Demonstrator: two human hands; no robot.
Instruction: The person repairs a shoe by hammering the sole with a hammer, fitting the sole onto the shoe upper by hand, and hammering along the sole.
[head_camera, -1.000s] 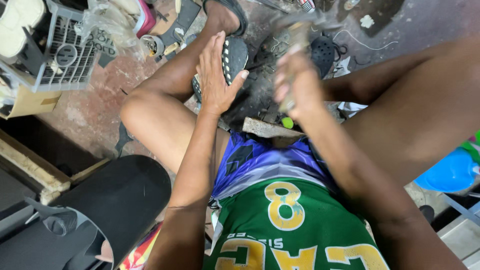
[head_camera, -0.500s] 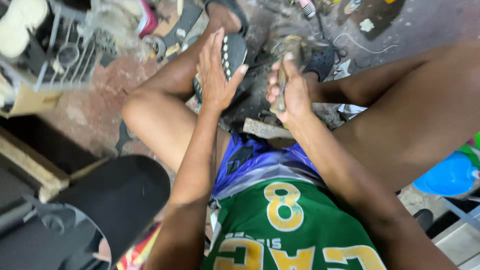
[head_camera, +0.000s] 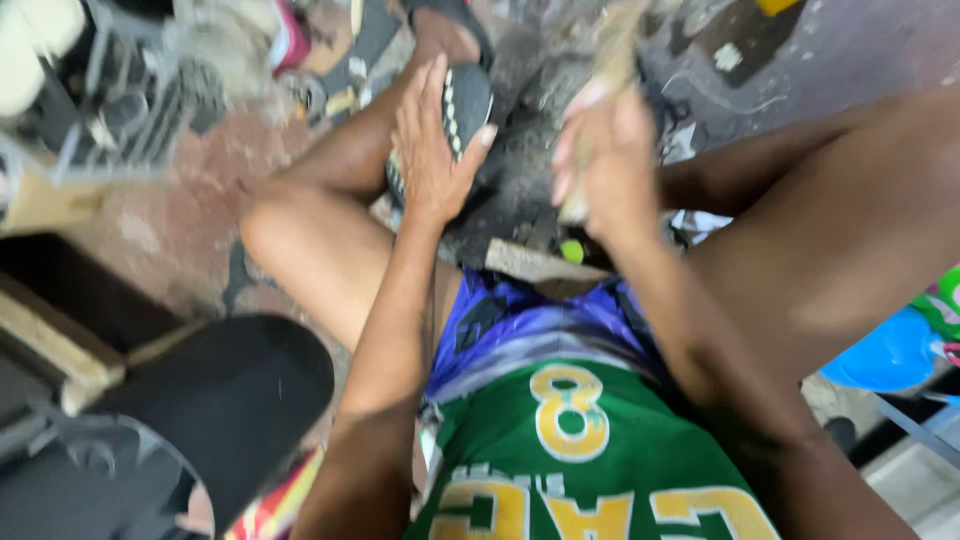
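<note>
A tan cardboard box (head_camera: 45, 200) sits on the floor far left of the left grip (head_camera: 432, 150); its shape is blurred. No labels, signs or screens show.

Stained reddish concrete floor (head_camera: 170, 225)

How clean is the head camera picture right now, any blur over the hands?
Head view: motion blur throughout; right hand and its pale handle smeared most; left hand on the dark shoe sole softer but readable; even light, no glare.
</note>
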